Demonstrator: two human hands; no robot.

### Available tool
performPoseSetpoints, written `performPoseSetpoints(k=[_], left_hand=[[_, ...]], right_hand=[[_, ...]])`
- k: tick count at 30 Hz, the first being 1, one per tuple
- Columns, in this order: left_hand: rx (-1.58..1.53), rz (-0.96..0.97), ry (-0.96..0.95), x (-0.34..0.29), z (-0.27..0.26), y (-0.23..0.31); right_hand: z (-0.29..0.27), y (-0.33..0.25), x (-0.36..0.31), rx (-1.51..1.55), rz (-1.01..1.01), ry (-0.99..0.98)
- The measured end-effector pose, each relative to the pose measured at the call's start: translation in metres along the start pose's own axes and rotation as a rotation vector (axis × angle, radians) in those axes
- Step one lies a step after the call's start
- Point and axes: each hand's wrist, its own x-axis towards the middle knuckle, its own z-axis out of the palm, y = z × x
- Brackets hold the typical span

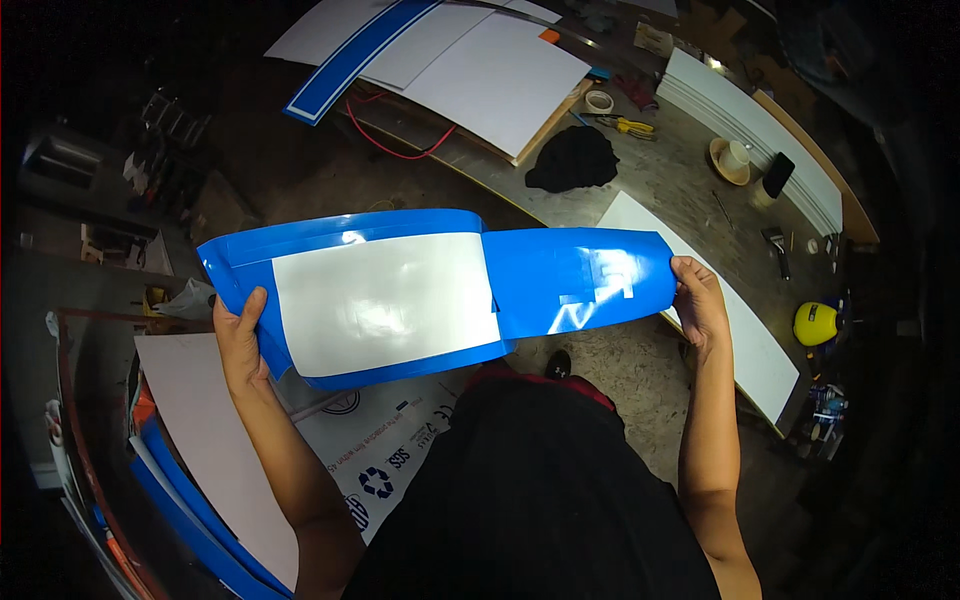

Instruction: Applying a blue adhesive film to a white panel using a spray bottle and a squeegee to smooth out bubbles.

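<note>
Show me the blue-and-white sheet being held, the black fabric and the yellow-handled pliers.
Blue-and-white sheet (420,300): head view, on its white area.
Black fabric (573,159): head view, middle of the bundle.
Yellow-handled pliers (630,125): head view, on the handles.

A grey workbench (690,170) stands at right. On it lie a black cloth (573,158), a tape roll (599,109) and yellow-handled pliers (634,127) just beyond, a dark tool (777,246) farther right, and a white panel (747,352) along its near edge.

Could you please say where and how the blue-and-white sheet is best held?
Probably grip the blue-and-white sheet by its short ends, from left and right, as the left hand and right hand do: it looks long and bendy, so one hand might let it sag.
</note>
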Motion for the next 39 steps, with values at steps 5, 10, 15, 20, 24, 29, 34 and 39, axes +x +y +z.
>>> performPoseSetpoints(k=[5, 10, 15, 20, 24, 29, 34, 39], left_hand=[[-0.001, 0.033, 0.005, -0.023, 0.036, 0.001], [0.031, 0.079, 0.072, -0.055, 0.067, -0.011], [0.000, 0.075, 0.150, -0.080, 0.084, -0.025], [-0.071, 0.080, 0.186, -0.094, 0.089, -0.032], [-0.084, 0.059, 0.182, -0.100, 0.093, -0.036], [-0.086, 0.043, 0.201, -0.106, 0.100, -0.039], [-0.077, 0.033, 0.166, -0.106, 0.096, -0.042], [-0.068, 0.025, 0.157, -0.103, 0.098, -0.038]], right_hand=[[-0.023, 0.000, -0.013, 0.067, -0.055, 0.034], [-0.041, -0.002, -0.035, 0.054, -0.075, 0.104], [-0.072, 0.008, -0.049, 0.010, -0.060, 0.132], [-0.087, 0.010, -0.064, 0.051, -0.053, 0.149], [-0.095, 0.012, -0.068, 0.057, -0.040, 0.164], [-0.103, 0.014, -0.073, 0.080, -0.026, 0.163], [-0.111, 0.013, -0.072, 0.093, -0.003, 0.156], [-0.118, 0.015, -0.065, 0.101, 0.008, 0.178]])
